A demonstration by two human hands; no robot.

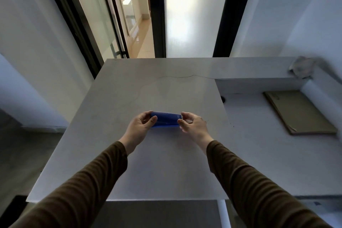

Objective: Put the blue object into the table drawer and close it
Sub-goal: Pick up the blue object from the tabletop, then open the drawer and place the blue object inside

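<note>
A blue, oblong object (166, 119) lies crosswise over the middle of the white table (133, 163). My left hand (139, 127) grips its left end between thumb and fingers. My right hand (192, 125) pinches its right end the same way. Both arms in brown sleeves reach forward from the bottom corners. I cannot tell whether the object rests on the tabletop or is held just above it. No drawer shows in this view; the table's front edge (129, 200) hides whatever is beneath.
A lower white surface adjoins on the right and carries a flat brown board (298, 113) and a small dark hole (223, 99). A crumpled grey cloth (303, 67) sits on the back ledge. A dark-framed glass door (157, 24) stands behind the table.
</note>
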